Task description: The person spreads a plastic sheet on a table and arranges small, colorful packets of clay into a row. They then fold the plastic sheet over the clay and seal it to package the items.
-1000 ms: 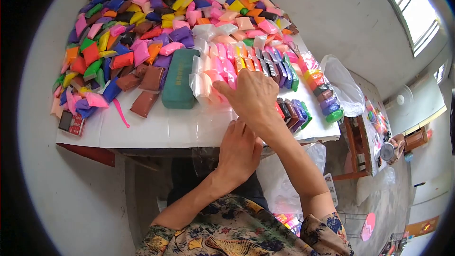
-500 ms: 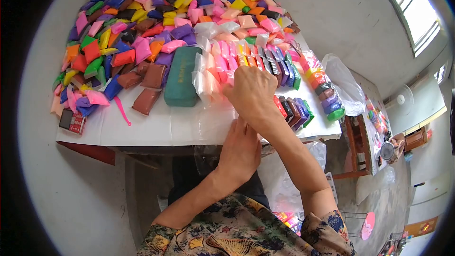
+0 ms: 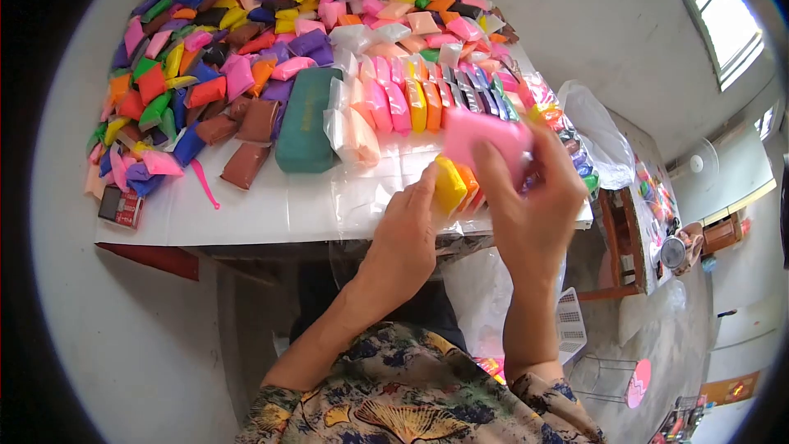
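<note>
My right hand (image 3: 538,205) holds a pink packet (image 3: 485,138), smeared by motion, between thumb and fingers above the front of the table. Beneath it, a short row of packets stands near the table edge, with a yellow packet (image 3: 449,185) and an orange one (image 3: 470,187) showing; my right hand hides the others. Against the yellow packet's left side rests my left hand (image 3: 404,234), its fingers stretched out and close together. Clear plastic (image 3: 370,197) lies beside it. Behind, longer rows of coloured packets (image 3: 419,99) stand on the white tabletop (image 3: 271,218).
A large heap of coloured packets (image 3: 238,49) covers the back and left. Left of the rows stands a green box (image 3: 308,123). A pink strip (image 3: 205,185) and a small red-and-black box (image 3: 122,209) lie at front left. A plastic bag (image 3: 600,140) hangs at the table's right.
My right hand has moved right and lifted, now carrying the pink packet. My left hand has shifted up beside the yellow packet. The nearest pink packets have left the front row; the view has tilted slightly.
</note>
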The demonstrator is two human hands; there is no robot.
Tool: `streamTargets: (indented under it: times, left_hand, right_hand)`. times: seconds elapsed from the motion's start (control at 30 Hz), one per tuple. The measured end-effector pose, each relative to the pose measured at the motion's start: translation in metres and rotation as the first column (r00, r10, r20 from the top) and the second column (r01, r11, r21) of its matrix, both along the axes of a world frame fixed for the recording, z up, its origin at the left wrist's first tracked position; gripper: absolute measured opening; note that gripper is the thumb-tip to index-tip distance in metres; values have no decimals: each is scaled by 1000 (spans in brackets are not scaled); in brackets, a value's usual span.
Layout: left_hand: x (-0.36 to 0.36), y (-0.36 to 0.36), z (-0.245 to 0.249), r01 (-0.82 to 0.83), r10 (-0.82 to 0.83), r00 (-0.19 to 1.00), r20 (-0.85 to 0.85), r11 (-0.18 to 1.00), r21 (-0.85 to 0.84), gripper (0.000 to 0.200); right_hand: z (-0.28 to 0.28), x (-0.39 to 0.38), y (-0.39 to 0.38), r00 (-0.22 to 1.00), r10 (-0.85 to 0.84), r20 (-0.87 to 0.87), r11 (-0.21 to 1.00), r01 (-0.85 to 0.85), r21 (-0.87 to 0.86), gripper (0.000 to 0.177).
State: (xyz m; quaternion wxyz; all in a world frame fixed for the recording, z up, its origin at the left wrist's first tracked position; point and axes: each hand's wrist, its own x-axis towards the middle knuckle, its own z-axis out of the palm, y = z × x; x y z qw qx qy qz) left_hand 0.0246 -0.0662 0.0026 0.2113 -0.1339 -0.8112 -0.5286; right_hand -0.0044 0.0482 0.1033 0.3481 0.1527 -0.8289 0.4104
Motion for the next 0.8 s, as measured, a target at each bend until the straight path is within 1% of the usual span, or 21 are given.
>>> streamTargets:
  times: [0.07, 0.1, 0.13, 0.17, 0.2, 0.23, 0.33, 0.37, 0.43, 0.47, 0.53, 0.63, 0.67, 0.73, 0.8]
  left_hand:
    - [2, -4, 7, 41, -47, 986, 161, 998, 39, 57]
    - [3, -6, 8, 59, -72, 968, 240, 996, 60, 60]
    - [2, -7, 6, 61, -67, 987, 143, 997, 51, 60]
    - [2, -8, 3, 62, -64, 997, 47, 997, 40, 60]
    - [1, -8, 2, 64, -63, 997, -49, 998, 27, 60]
    - [0, -8, 3, 33, -31, 997, -68, 999, 23, 62]
    - [-1, -9, 0, 61, -56, 998, -35, 987, 150, 60]
    - [1, -10, 3, 58, -58, 998, 0, 991, 122, 58]
    - [5, -13, 9, 53, -57, 996, 68, 996, 67, 55]
    - [7, -12, 9, -27, 28, 1000, 10, 998, -54, 54]
    - [11, -11, 7, -203, 172, 976, -131, 940, -276, 53]
    - [16, -12, 6, -223, 190, 972, -136, 926, -304, 53]
    - [16, -11, 5, -229, 198, 970, -139, 938, -261, 50]
    - [17, -10, 0, -241, 217, 965, -145, 955, -173, 44]
    - [20, -7, -3, -263, 255, 961, -103, 962, -77, 42]
  right_hand:
    - [-7, 31, 14, 995, -43, 90, 999, 41, 25, 30]
    - [-15, 43, 15, 988, -16, 154, 999, 23, -44, 32]
    - [-25, 52, 15, 976, 16, 216, 993, 9, -114, 34]
    - [-37, 54, 14, 972, 99, 211, 984, -64, -167, 36]
    - [-48, 55, 13, 967, 100, 233, 986, -66, -151, 36]
    - [-53, 54, 11, 968, 83, 239, 989, -51, -139, 36]
    - [-67, 46, 8, 972, 34, 233, 992, -5, -127, 36]
    - [-71, 44, 7, 974, 19, 228, 992, 10, -126, 36]
    - [-77, 42, 5, 986, -3, 164, 998, 13, -55, 37]
    - [-80, 40, 3, 991, -13, 131, 1000, 15, -21, 37]
    - [-90, 37, 2, 995, -49, 83, 998, 45, 44, 39]
    - [-99, 35, -1, 997, -72, -1, 992, 72, 101, 39]
    - [-101, 35, -3, 997, -74, -29, 991, 76, 114, 38]
    - [-102, 36, -9, 996, -89, -29, 990, 92, 108, 40]
    - [-104, 34, -15, 993, -109, -33, 988, 112, 103, 41]
